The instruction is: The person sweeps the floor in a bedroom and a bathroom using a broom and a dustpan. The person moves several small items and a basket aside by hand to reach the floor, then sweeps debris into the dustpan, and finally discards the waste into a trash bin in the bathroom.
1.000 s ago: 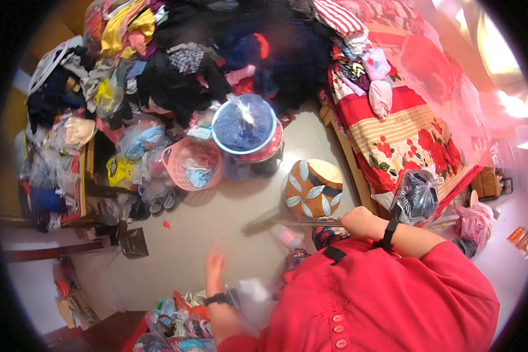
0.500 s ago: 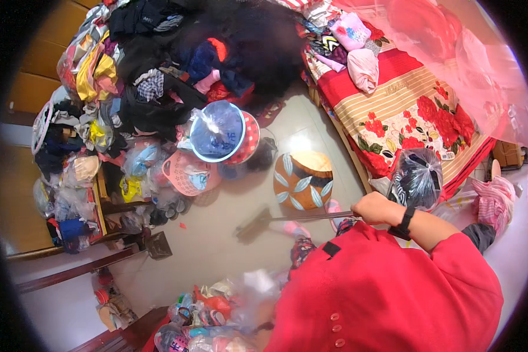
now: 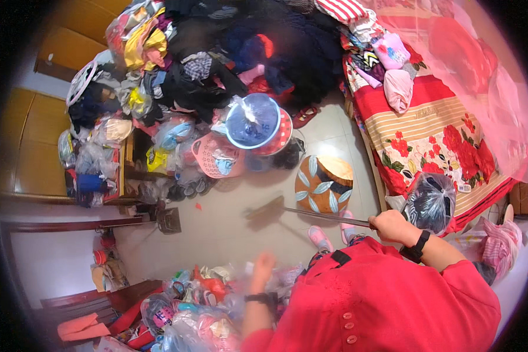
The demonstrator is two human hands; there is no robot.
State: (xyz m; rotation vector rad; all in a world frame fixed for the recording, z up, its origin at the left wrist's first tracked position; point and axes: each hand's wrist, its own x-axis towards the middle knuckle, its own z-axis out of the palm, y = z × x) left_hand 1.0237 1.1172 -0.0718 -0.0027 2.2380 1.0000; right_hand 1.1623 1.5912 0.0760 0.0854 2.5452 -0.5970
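Observation:
My right hand (image 3: 393, 227) is closed around the handle of a broom (image 3: 328, 217), close to the end by my body. The broom's blurred head (image 3: 267, 212) is at the tiled floor, left of a round stool (image 3: 324, 190) with a brown leaf-pattern cover. Over a heap of bagged things (image 3: 211, 311) at the lower left hangs my left hand (image 3: 264, 268), smeared by motion, its fingers unclear. Nothing can be made out in it. A small red scrap (image 3: 198, 206) lies on the floor beyond the broom head.
A dustpan (image 3: 169, 220) stands on the floor at the left. A blue basin (image 3: 253, 126) and a pink basket (image 3: 208, 155) sit by piled clothes. The bed (image 3: 416, 132) with a floral cover runs along the right, a full plastic bag (image 3: 431, 202) at its near corner.
My left hand has come into view over the heap at the lower left. The broom head has shifted slightly, still held in my right hand. The whole view has turned somewhat leftward.

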